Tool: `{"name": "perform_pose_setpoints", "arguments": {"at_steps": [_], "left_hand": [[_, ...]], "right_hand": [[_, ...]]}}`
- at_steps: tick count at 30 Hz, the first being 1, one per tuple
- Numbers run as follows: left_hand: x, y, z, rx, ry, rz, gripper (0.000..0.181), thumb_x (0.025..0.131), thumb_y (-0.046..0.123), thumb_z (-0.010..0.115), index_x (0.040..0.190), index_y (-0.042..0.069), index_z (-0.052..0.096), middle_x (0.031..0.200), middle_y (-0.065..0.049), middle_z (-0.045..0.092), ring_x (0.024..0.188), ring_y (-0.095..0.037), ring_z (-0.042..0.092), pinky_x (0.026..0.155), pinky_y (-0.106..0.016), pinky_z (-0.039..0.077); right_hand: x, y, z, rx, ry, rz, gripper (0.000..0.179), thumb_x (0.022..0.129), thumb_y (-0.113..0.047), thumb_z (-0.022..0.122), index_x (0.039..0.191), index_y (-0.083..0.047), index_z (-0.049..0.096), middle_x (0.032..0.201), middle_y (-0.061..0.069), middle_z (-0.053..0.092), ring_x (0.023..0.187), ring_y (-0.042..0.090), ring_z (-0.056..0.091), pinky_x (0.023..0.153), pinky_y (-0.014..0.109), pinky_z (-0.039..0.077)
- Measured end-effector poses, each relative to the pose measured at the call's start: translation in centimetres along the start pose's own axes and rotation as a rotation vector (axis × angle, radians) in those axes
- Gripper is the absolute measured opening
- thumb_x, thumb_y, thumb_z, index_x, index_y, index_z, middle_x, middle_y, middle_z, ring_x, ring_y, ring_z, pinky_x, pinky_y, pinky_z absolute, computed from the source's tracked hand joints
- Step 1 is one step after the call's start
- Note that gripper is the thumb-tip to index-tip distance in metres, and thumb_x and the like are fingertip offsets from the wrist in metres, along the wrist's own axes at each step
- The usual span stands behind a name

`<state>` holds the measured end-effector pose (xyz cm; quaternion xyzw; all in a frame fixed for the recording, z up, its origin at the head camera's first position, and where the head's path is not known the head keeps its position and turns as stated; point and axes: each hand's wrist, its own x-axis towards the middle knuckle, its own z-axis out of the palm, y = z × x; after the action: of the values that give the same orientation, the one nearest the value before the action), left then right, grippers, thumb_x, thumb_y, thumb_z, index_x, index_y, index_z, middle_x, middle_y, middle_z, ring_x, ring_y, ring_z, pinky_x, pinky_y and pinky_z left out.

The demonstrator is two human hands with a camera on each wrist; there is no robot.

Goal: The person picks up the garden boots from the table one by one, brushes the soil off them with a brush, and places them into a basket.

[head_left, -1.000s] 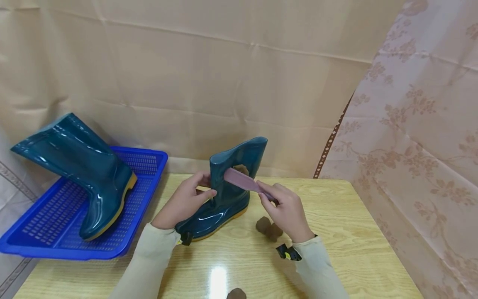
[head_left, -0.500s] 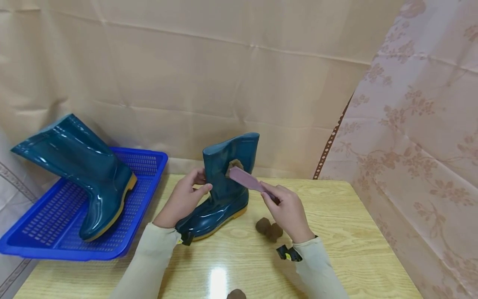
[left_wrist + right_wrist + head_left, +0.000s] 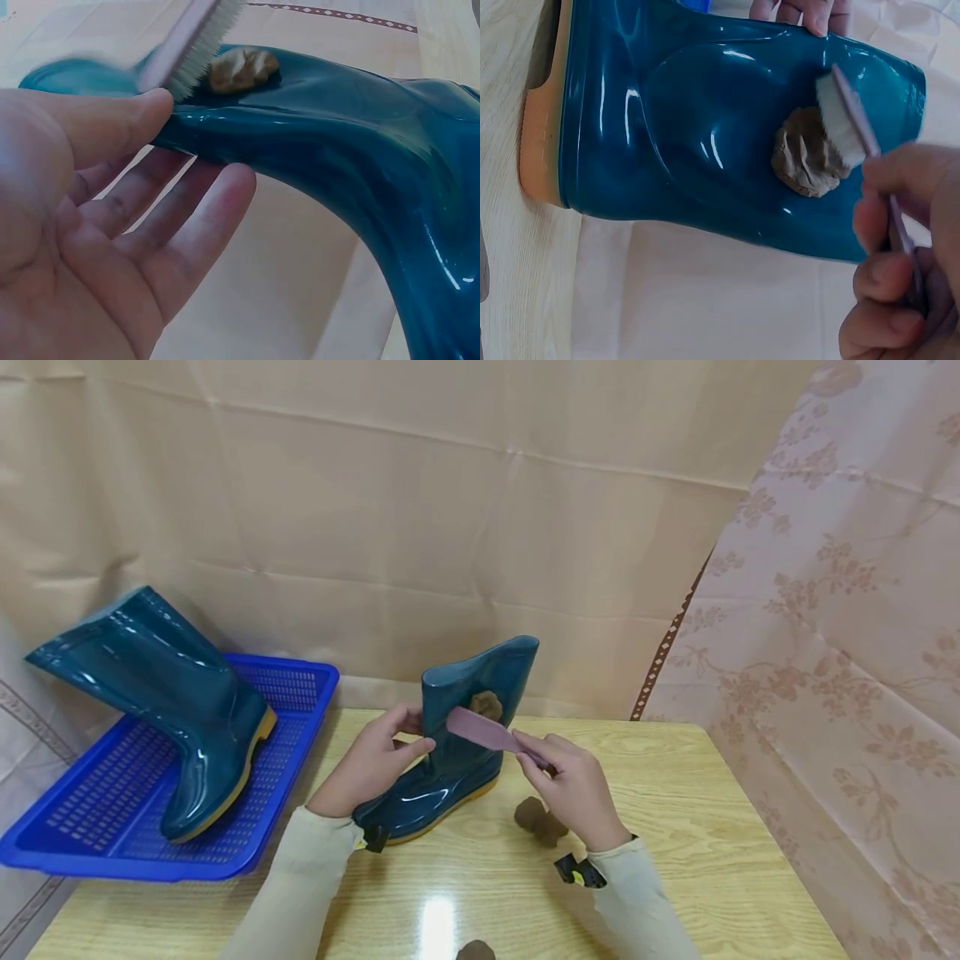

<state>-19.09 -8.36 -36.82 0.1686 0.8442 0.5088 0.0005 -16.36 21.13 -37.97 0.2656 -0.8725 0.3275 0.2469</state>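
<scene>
A dark teal rubber boot with a yellow sole stands on the table, its shaft leaning right. My left hand holds the front of the shaft, thumb on the near side and fingers behind. A brown mud-like lump sticks to the side of the shaft. In my right hand I grip the handle of a mauve brush. Its pale bristles touch the shaft side by the lump in the right wrist view.
A second teal boot leans in a blue plastic basket at the left. Brown lumps lie on the wooden table below my right hand. Another lump is cut by the bottom edge. A beige cloth hangs behind.
The boot's shaft swung left and upright half a second ago, then tipped back right. The brush moved onto the lump, then back to its left. Both hands kept their hold.
</scene>
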Motion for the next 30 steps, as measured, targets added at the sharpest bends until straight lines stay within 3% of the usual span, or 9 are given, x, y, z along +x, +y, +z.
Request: {"name": "perform_pose_setpoints", "arguments": {"at_steps": [6, 18, 26, 30], "left_hand": [[0.00, -0.01, 0.03, -0.012, 0.030, -0.012, 0.035, 0.103, 0.017, 0.065, 0.136, 0.012, 0.057, 0.124, -0.007, 0.067, 0.116, -0.026, 0.062, 0.096, -0.051, 0.053], [0.23, -0.68, 0.02, -0.027, 0.089, -0.022, 0.036, 0.105, 0.018, 0.064, 0.138, 0.010, 0.055, 0.126, -0.009, 0.066, 0.116, -0.028, 0.061, 0.095, -0.051, 0.054], [0.04, -0.21, 0.32, -0.022, 0.041, 0.003, 0.035, 0.103, 0.017, 0.067, 0.136, 0.012, 0.057, 0.122, -0.006, 0.067, 0.114, -0.025, 0.062, 0.092, -0.048, 0.055], [-0.08, -0.05, 0.37, -0.023, 0.015, 0.014, 0.035, 0.103, 0.015, 0.066, 0.137, 0.012, 0.057, 0.121, -0.006, 0.067, 0.114, -0.025, 0.062, 0.091, -0.046, 0.056]], "right_hand": [[0.00, -0.07, -0.04, -0.016, 0.000, 0.100, 0.030, 0.095, -0.013, 0.077, 0.125, -0.014, 0.077, 0.075, -0.007, 0.059, 0.060, 0.007, 0.045, 0.049, 0.022, 0.034], [0.12, 0.08, -0.23, -0.031, -0.041, 0.186, 0.029, 0.096, -0.014, 0.076, 0.125, -0.015, 0.077, 0.077, -0.006, 0.062, 0.061, 0.010, 0.049, 0.050, 0.023, 0.037], [0.08, 0.08, -0.10, -0.006, -0.058, 0.049, 0.032, 0.096, -0.013, 0.076, 0.127, -0.016, 0.076, 0.079, -0.009, 0.063, 0.062, 0.006, 0.047, 0.049, 0.021, 0.036], [0.03, 0.03, 0.01, 0.008, -0.047, 0.049, 0.032, 0.095, -0.013, 0.076, 0.128, -0.017, 0.075, 0.079, -0.009, 0.062, 0.062, 0.006, 0.047, 0.050, 0.021, 0.036]]}}
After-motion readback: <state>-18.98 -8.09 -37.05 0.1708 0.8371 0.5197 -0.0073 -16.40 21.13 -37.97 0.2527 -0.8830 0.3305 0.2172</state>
